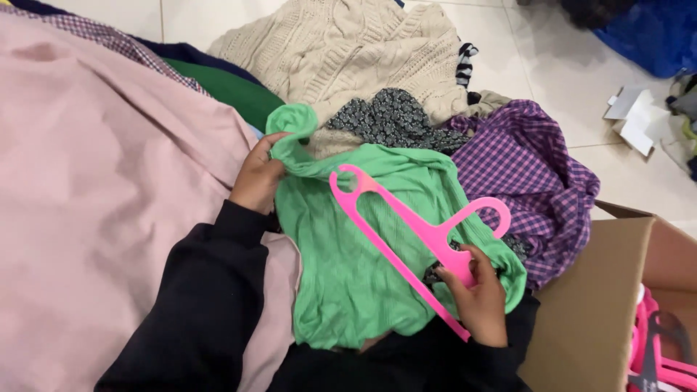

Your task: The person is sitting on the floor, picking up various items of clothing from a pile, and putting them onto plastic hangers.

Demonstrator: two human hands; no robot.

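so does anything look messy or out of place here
Yes: clothes lie in a crumpled heap, not folded, and scraps of white card litter the floor. The pink hanger and green top look undamaged.

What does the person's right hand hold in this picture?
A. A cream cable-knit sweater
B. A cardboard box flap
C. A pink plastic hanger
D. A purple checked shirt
C: the right hand grips the pink plastic hanger near its hook, over the green garment, while the left hand pinches that garment's edge.
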